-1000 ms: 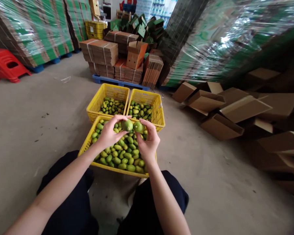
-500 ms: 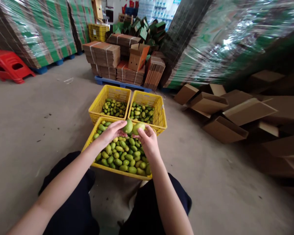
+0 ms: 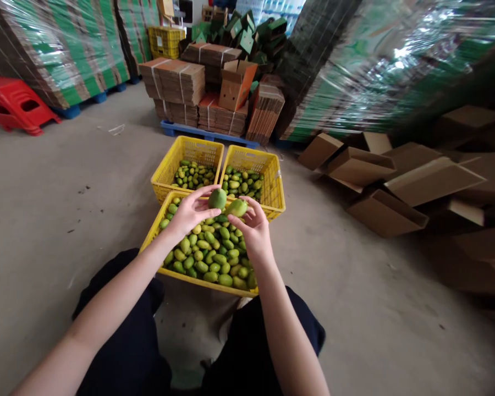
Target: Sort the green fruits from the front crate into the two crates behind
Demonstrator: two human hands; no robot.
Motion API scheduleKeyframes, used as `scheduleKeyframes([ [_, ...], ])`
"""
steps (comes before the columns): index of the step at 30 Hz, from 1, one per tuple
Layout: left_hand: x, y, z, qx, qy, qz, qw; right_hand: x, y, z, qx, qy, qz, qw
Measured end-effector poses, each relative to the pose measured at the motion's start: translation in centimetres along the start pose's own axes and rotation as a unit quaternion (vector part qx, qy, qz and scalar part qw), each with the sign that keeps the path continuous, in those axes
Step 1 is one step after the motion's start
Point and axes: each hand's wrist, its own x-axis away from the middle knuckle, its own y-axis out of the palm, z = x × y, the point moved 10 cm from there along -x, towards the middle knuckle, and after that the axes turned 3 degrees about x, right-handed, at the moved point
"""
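My left hand point(image 3: 193, 212) grips a round, dark green fruit point(image 3: 217, 199) between thumb and fingers. Close beside it, my right hand point(image 3: 252, 223) holds a longer, yellow-green fruit point(image 3: 236, 208) the same way. Both are raised over the far part of a yellow plastic crate point(image 3: 206, 284) filled with green, oval, mango-like fruits point(image 3: 210, 258). Behind it stand two more yellow crates, one at the left point(image 3: 160, 175) and one at the right point(image 3: 274, 184), each partly filled with similar fruits. My wrists and forearms cover parts of the near crate.
A blue pallet point(image 3: 208, 133) with bundled flat cardboard point(image 3: 175, 82) stands beyond the crates. Open cardboard boxes point(image 3: 404, 212) lie heaped at the right. A red plastic stool point(image 3: 18, 104) is at the left. Plastic-wrapped stacks point(image 3: 74, 49) rise at the back.
Both hands have risen slightly with their fruits. The fruit in my left hand now shows more of its round side, and the one in my right hand is tilted more. The view has shifted slightly.
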Motion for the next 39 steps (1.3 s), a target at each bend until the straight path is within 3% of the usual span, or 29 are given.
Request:
scheduleKeyframes([
  [8,-0.5,1.0,-1.4,0.064,-0.014,-0.047,0.997,0.0,0.3,-1.0,0.021,-0.066,-0.024,0.997],
  [13,-0.5,1.2,-0.6,0.033,0.004,-0.045,0.998,0.5,0.1,-1.9,0.088,-0.118,-0.014,0.989],
  [17,-0.4,0.7,-0.3,0.010,0.001,-0.030,1.000,0.6,0.2,-1.0,0.074,-0.064,-0.011,0.995],
  [23,-0.3,0.6,-1.9,0.009,-0.063,-0.023,0.998,0.3,0.7,1.3,-0.014,0.054,-0.008,0.998],
  [26,0.0,0.8,-3.1,-0.070,-0.078,-0.006,0.994,0.6,2.2,4.2,-0.076,0.157,-0.035,0.984],
  [29,0.2,1.2,-3.4,-0.114,-0.051,0.004,0.992,1.3,4.0,6.4,-0.140,0.228,-0.057,0.962],
  [36,-0.1,-1.0,-3.5,-0.128,-0.059,0.067,0.988,1.9,4.6,6.0,-0.273,0.287,-0.069,0.916],
  [39,-0.2,-0.2,-5.0,-0.118,-0.127,-0.019,0.985,1.5,4.0,4.2,-0.287,0.262,-0.092,0.917],
])
